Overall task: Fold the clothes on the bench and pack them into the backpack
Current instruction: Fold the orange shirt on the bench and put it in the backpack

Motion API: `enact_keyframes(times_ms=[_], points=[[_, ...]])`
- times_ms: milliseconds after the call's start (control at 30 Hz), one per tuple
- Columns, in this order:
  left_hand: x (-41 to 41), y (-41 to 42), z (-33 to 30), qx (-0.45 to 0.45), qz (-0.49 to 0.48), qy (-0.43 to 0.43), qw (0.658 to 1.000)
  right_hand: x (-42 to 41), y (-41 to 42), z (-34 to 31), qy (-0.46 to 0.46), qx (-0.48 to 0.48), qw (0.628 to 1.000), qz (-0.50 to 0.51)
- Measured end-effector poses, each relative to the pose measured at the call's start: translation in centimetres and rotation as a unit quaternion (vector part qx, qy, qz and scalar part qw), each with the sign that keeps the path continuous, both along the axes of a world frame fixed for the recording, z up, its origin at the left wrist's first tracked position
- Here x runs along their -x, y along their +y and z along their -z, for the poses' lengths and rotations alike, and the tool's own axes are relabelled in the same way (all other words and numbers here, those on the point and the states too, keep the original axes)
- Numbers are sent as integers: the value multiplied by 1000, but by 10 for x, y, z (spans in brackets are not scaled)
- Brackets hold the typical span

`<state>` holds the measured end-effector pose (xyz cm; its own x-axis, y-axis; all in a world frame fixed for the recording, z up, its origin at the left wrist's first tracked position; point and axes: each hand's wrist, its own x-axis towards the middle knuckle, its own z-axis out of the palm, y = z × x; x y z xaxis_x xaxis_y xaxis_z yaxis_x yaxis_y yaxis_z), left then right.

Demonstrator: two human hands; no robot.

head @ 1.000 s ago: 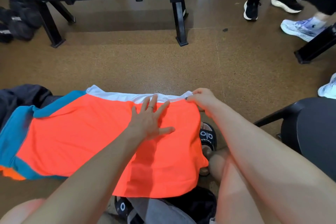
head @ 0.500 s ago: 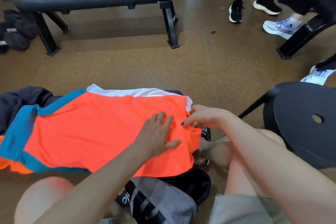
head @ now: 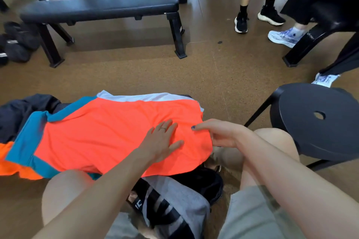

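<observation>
Orange shirt (head: 108,134) lies spread across the near bench. Left hand (head: 160,141) rests flat on it, fingers straight. Right hand (head: 219,134) pinches the shirt's right edge. Backpack (head: 174,200) sits below, between the knees.

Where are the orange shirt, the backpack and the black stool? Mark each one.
orange shirt (head: 108,132), head view, middle of the orange panel.
backpack (head: 174,196), head view, grey front fabric.
black stool (head: 314,122), head view, round seat top.

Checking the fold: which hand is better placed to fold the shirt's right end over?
The right hand: it sits at the shirt's right edge, while the left hand presses flat mid-shirt.
</observation>
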<state>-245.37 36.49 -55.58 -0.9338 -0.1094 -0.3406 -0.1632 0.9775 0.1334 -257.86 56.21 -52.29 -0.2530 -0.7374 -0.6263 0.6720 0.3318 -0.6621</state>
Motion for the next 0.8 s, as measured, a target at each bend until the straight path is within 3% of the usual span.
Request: enact_keyframes(times_ms=[100,200,367,533,600,700,800], points=[[-1,2,-8,20,-1,8,1000,-15,-7,4,-90,38,995,32],[-3,2,-9,48,-3,23,999,-19,-11,12,-116,31,989,86],[-3,9,-13,7,-11,40,999,-30,-21,1,-153,73,967,189],[-4,7,-13,-29,-11,5,999,-40,-26,6,-72,43,989,123],[-5,4,-13,-42,-14,3,999,-41,-24,5,8,-18,996,91],[-7,1,-10,-36,-23,4,999,-35,-14,4,167,-129,974,79],[-9,-3,-7,-13,-12,3,1000,-29,7,7,192,-156,966,74]])
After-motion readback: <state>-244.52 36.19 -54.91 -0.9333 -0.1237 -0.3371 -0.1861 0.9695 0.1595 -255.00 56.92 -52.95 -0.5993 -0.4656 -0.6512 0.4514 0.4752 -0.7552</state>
